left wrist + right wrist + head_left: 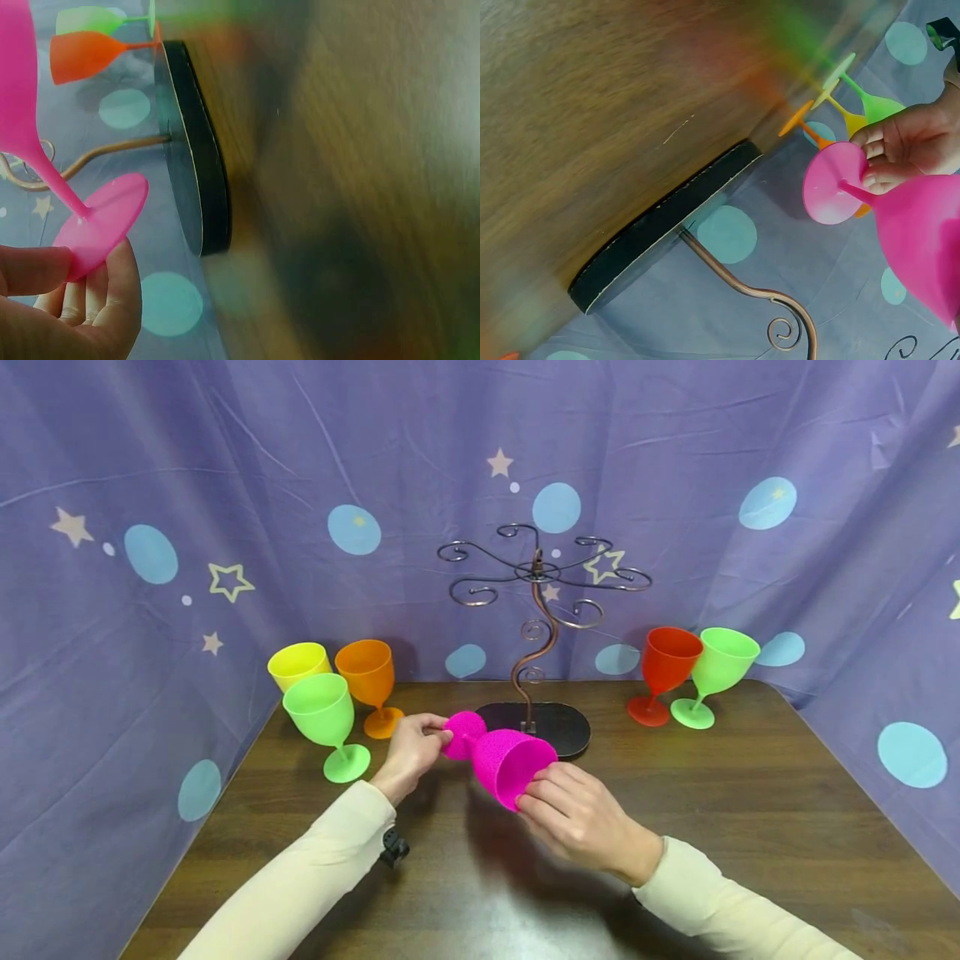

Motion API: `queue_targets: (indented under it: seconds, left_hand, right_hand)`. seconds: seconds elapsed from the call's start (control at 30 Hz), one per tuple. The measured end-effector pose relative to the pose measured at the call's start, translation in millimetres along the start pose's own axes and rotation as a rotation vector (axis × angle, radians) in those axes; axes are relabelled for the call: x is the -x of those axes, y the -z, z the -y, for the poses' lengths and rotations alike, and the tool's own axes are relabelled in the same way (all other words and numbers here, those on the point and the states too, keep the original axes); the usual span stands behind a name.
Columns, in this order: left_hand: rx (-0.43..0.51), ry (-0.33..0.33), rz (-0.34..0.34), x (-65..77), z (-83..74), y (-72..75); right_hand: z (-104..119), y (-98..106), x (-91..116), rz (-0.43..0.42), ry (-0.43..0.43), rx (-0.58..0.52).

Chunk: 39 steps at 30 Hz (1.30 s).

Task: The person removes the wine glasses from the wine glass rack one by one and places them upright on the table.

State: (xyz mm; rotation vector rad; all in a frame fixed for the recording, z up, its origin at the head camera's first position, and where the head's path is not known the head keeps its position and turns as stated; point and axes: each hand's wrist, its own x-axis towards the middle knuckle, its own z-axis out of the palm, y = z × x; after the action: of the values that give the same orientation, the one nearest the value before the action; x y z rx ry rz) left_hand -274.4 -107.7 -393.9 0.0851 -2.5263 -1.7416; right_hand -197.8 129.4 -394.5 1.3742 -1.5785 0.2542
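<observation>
A bright pink plastic goblet is held tilted above the table, its bowl opening toward the right and front. My left hand pinches the rim of its round foot between thumb and fingers; the left wrist view shows this pinch on the pink foot closely. At the other end, my right hand grips the bowl's rim, fingers over the edge and inside. Just behind the goblet stands a metal rack with curled arms and a dark oval base. No goblet hangs on its arms.
At the left stand a yellow goblet, an orange goblet and a green goblet. A red goblet and another green goblet stand at the back right. A purple curtain surrounds the wooden table.
</observation>
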Motion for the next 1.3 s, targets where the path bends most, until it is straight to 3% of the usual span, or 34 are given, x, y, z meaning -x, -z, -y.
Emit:
queue_targets:
  seconds: [0.27,0.43,0.6,0.8,0.87,1.13,1.3]
  left_hand:
    - [0.056,0.013,0.06,4.2,0.6,-9.3]
    - [0.073,-0.033,0.095,7.4,2.6,-17.0]
    - [0.145,-0.038,0.141,6.7,3.3,-25.0]
    - [0.106,-0.031,0.109,-4.7,9.2,-30.4]
    - [0.079,-0.015,0.085,-11.4,14.1,-32.4]
    - [0.24,0.178,0.034,-36.6,32.1,-38.3]
    - [0.249,0.26,0.035,-44.4,35.1,-42.3]
  right_hand:
    - [-3.4,6.8,4.5,-0.015,0.005,0.005]
    - [-7.5,19.8,3.3,-0.029,-0.035,-0.027]
    - [-16.9,38.6,0.7,-0.029,-0.096,-0.04]
    - [-35.1,61.3,6.5,0.024,-0.151,0.008]
    - [-41.1,68.9,12.4,0.047,-0.167,0.032]
    - [-65.2,92.6,42.1,0.15,-0.26,0.141]
    - [-80.2,105.3,55.9,0.217,-0.318,0.188]
